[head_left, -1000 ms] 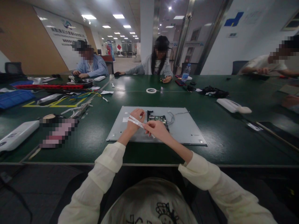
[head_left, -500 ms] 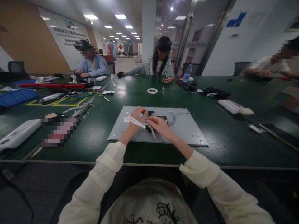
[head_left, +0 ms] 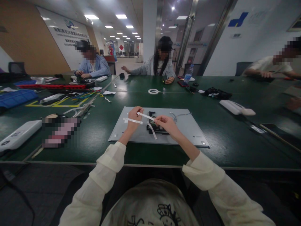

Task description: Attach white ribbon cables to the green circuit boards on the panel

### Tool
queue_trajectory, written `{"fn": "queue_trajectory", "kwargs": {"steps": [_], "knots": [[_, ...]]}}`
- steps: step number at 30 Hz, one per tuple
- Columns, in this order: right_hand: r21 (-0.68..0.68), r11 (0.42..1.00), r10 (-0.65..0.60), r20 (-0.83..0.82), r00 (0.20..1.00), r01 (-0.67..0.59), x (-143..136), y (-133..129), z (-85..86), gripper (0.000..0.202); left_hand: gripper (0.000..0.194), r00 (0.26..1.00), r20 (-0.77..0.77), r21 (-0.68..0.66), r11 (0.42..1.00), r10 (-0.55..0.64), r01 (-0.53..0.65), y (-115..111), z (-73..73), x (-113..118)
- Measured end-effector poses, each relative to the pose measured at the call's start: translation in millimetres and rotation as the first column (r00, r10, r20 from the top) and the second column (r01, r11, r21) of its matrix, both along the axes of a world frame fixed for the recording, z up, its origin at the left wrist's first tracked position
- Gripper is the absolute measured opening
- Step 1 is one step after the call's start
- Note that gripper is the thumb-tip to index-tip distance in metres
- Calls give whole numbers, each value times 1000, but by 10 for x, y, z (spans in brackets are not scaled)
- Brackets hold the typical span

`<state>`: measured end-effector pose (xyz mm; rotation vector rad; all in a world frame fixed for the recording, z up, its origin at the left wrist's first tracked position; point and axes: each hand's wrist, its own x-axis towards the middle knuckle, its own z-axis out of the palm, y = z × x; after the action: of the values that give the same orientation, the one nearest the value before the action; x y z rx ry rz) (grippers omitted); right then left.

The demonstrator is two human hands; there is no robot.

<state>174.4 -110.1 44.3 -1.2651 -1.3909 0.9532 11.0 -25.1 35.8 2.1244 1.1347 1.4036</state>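
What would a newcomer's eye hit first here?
Likely the white strip stretched between the left hand and right hand, mid-picture, with a second strip across the back of the left hand. Next, the grey panel beneath them, bearing a black-framed circuit board. Beyond it, a white ring stands out on the dark green table.

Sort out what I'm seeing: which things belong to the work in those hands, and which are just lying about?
In the work:
- white strip, between left hand and right hand
- wrist strip, across the left wrist
- grey panel, underneath
- circuit board, on the panel

Apparently lying about:
- water bottle
- blue basket, far left
- white ring, perhaps tape; role unclear
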Motion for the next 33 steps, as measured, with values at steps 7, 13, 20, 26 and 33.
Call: {"fn": "queue_trajectory", "kwargs": {"steps": [7, 13, 20, 26, 33], "knots": [[51, 994, -101, 205, 974, 92, 249, 101, 42, 24, 57, 923, 297, -349, 872, -244, 343, -17, 41, 73], [136, 979, -194, 424, 885, 150, 372, 346, 78, 26, 29, 968, 51, -255, 934, -245, 250, 87, -38, 69], [129, 972, -234, 661, 713, 199, 337, 692, 74, 18, 16, 977, -197, -153, 987, -78, 48, 352, -85, 194], [76, 973, -193, 785, 589, 216, 281, 837, -70, 19, 12, 932, -362, -84, 996, -28, -3, 449, -299, 246], [37, 975, -163, 792, 589, 221, 300, 884, -192, 19, 10, 876, -481, -50, 999, -32, 8, 388, -343, 226]]}}
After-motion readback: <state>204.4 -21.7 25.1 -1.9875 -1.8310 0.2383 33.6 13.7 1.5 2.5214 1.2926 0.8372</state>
